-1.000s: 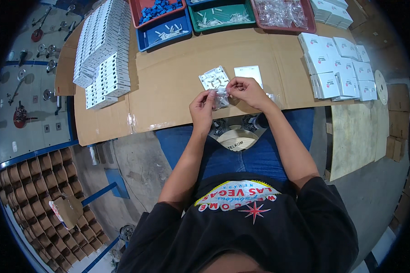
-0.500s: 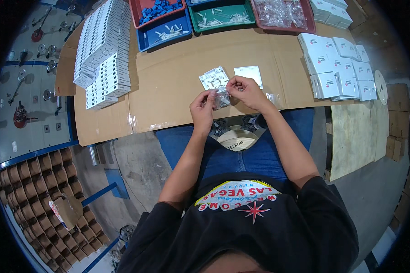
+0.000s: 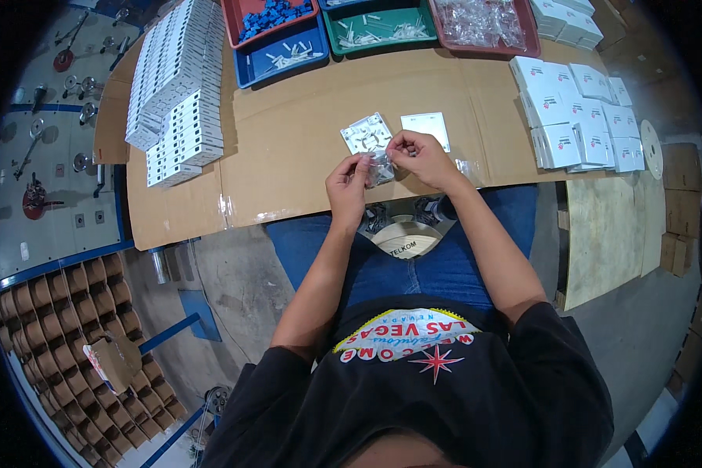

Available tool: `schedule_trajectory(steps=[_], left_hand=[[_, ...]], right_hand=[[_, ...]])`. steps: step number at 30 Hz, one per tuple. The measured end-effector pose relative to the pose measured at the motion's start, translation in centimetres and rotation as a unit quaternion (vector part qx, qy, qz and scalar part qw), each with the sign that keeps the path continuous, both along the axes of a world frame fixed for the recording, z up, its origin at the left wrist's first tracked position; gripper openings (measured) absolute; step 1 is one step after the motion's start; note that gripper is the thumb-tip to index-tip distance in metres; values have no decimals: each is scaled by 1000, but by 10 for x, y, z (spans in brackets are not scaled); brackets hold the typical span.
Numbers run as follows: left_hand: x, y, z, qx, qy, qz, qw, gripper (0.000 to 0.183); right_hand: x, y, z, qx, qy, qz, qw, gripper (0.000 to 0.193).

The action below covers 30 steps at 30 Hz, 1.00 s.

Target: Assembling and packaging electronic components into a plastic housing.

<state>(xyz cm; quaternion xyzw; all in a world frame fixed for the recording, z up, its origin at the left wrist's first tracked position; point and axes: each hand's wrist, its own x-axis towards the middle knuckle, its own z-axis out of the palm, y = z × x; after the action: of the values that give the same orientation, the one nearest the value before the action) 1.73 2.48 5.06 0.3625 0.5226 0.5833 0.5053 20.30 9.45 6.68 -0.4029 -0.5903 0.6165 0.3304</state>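
Between my two hands is a small clear plastic bag [image 3: 380,170] with small pieces inside, too small to name. My left hand [image 3: 348,184] pinches its left upper edge, and my right hand [image 3: 420,158] pinches the right upper edge. Just beyond the bag lies a white plastic housing [image 3: 366,133], its inside facing up, partly hidden by the bag and fingers. A flat white square cover [image 3: 427,128] rests on the cardboard beyond my right hand, partly covered by it.
Tall stacks of white housings [image 3: 181,117] stand at the left. Along the back are a blue tray [image 3: 249,72], a green tray [image 3: 343,47] and a red tray [image 3: 529,39] of clear bags. Piled white boxed units [image 3: 558,109] occupy the right. Cardboard [image 3: 288,125] covers the table.
Both hands stay almost in place on the bag, with only a slight shift of the fingers. Everything else is unchanged.
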Motion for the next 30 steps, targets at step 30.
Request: schedule_trajectory(steps=[30], left_hand=[[118, -82, 289, 1, -584, -603, 544, 27]], right_hand=[[1, 0, 7, -78, 76, -59, 992, 12]])
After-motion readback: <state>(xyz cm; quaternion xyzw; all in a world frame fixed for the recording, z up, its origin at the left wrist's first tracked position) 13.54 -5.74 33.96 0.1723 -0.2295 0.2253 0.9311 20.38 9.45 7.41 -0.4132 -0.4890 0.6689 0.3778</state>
